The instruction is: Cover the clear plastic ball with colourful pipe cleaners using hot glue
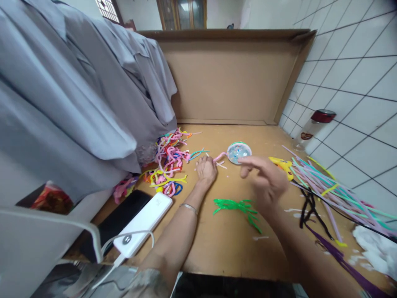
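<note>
My left hand (206, 169) rests low on the tabletop with its fingers curled down over the end of a pink pipe cleaner (220, 156). Pale pipe cleaner pieces (221, 164) stick out beside its fingertips. A small round tub (239, 153) with bluish, clear contents stands just right of it. Above the table, near that tub, my right hand (269, 180) is blurred by motion; its index finger stretches left and nothing shows in it. Between my forearms lies a bundle of twisted green pipe cleaners (234, 205).
Tangled colourful pipe cleaners (170, 159) lie at left by a grey cloth (93, 82). A white power bank (144, 223) with a cable sits nearer. At right are a yellow glue gun (281, 166), straight pipe cleaners (331, 186) and a red-lidded bottle (313, 130). Cardboard (229, 78) stands behind.
</note>
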